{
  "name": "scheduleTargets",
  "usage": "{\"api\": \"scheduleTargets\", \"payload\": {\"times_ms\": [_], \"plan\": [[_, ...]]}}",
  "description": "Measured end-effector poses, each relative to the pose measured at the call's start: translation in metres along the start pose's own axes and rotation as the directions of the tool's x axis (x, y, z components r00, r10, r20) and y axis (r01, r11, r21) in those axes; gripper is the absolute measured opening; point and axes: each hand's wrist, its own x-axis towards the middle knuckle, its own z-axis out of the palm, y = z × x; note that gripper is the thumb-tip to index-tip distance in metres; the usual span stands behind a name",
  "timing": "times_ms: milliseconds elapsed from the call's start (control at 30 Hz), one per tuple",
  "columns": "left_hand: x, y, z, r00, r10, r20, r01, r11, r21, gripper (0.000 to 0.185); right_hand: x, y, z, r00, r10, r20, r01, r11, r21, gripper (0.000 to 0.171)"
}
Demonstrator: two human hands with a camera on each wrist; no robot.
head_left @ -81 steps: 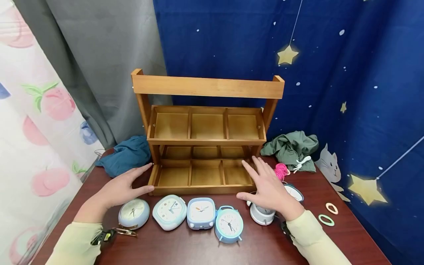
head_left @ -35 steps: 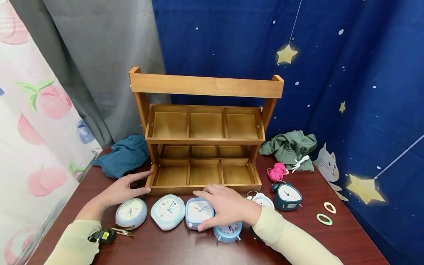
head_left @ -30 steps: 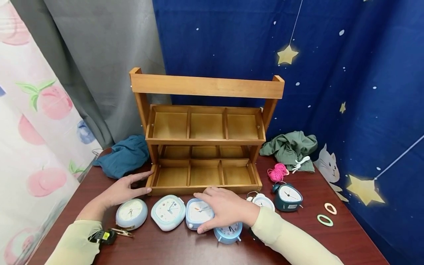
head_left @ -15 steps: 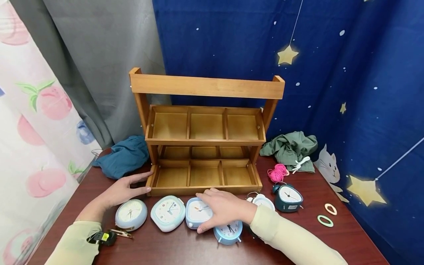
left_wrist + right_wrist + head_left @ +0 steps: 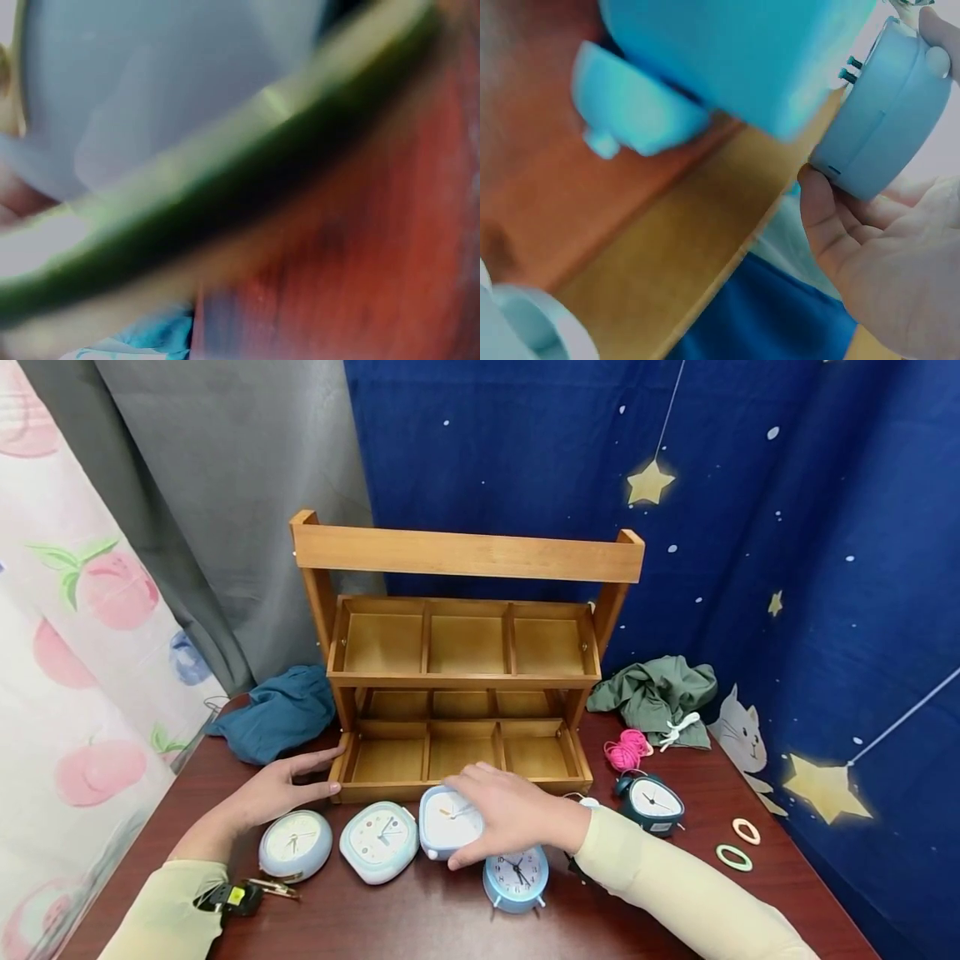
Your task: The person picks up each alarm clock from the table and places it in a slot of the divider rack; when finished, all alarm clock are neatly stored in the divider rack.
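A: Whereas half a second ago the square light-blue clock [image 5: 448, 818] lay flat in the row, it now stands tilted, its far edge raised toward the front rail of the wooden organizer [image 5: 459, 670]. The right hand [image 5: 512, 810] grips it, fingers over the top edge and thumb at the near edge; the right wrist view shows the thumb [image 5: 821, 217] pressed on the clock's casing.

B: What does that indicate for the work in hand?

A: By judgement, the lift has begun; the clock sits at lower centre of the head view, just in front of the lower tray's middle compartment. The left hand [image 5: 279, 789] has not moved: it rests with straight fingers against the organizer's lower left corner.

B: And the neighbours?

A: The round pale clock [image 5: 296, 845] and the rounded-square clock [image 5: 379, 842] lie unchanged at lower left. The twin-bell blue clock [image 5: 516, 875] is now fully uncovered. The dark green clock [image 5: 649, 802] stands to the right.

B: Any brands, labels or writing?

A: None can be read. Only dial numerals show, too small to make out. The left wrist view is blurred.
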Motion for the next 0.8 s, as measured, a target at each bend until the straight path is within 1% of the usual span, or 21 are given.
{"api": "scheduleTargets", "payload": {"times_ms": [167, 333, 433, 600, 800], "plan": [[0.001, -0.001, 0.000, 1.000, -0.003, 0.000, 0.003, 1.000, 0.007, 0.077, 0.014, 0.001, -0.018, 0.996, -0.004, -0.088, 0.001, 0.999, -0.035, 0.112], [0.002, -0.001, 0.000, 1.000, -0.006, -0.001, 0.006, 1.000, -0.002, 0.077, 0.038, 0.005, -0.024, 0.988, -0.018, -0.151, -0.001, 0.992, -0.125, 0.113], [0.001, -0.002, 0.001, 1.000, -0.007, -0.001, 0.007, 1.000, -0.005, 0.077, 0.055, 0.007, -0.025, 0.987, -0.020, -0.162, -0.007, 0.987, -0.160, 0.113], [0.001, -0.001, 0.001, 1.000, -0.017, 0.008, 0.017, 1.000, -0.013, 0.077, 0.081, 0.012, -0.023, 0.985, -0.002, -0.170, -0.026, 0.986, -0.162, 0.112], [0.000, 0.002, 0.000, 0.999, -0.034, 0.018, 0.034, 0.999, -0.004, 0.080, 0.113, 0.014, -0.013, 0.990, 0.050, -0.132, -0.071, 0.985, -0.160, 0.111]]}}
